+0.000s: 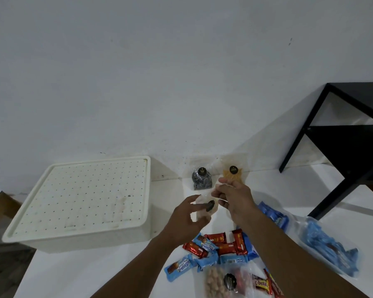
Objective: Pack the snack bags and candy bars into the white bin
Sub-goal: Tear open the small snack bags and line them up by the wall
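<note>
Left hand [186, 216], right hand [233, 197] hold snack bag [202, 212] upright (sticker faces camera).

Clear snack bag [205, 210] — near white bin [84, 241]

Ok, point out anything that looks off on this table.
The white bin is still closed: its perforated lid covers it and shows faint brownish smudges toward its right side. The candy bars lie in a jumbled heap, overlapping.
</note>
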